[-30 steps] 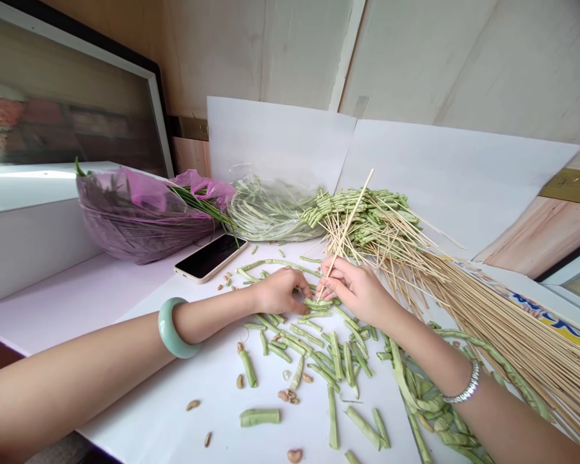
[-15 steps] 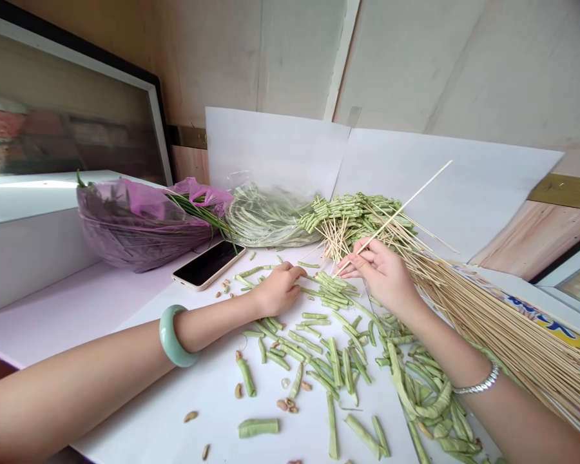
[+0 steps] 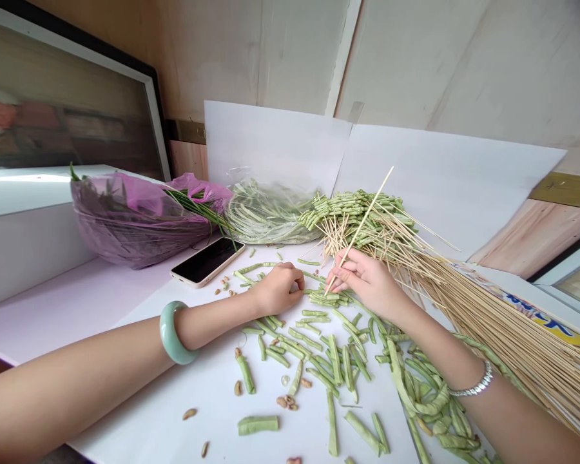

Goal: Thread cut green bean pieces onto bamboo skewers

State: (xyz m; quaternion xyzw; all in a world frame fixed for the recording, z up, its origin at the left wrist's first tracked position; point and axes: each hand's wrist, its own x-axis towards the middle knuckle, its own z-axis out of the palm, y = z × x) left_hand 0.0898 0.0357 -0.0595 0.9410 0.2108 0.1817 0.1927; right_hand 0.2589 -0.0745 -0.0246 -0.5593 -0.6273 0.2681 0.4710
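Note:
My right hand is closed on a thin bamboo skewer, which slants up and to the right. Its lower end is over a small row of cut green bean pieces. Just left of that row, my left hand rests low over the table with its fingers curled; whatever it may hold is hidden. More loose bean pieces are scattered across the white surface in front of both hands. Behind my right hand lies a heap of skewered bean pieces.
A long bundle of bamboo skewers runs along the right. Whole beans lie under my right forearm. A phone, a purple bag of greens and a clear bag of beans stand at the back left. Brown bean seeds dot the table.
My right hand has moved left and down, bringing the skewer's lower end to the bean pieces; the skewer now stands steeper. My left fingers have curled in more, with the hand nearly in place.

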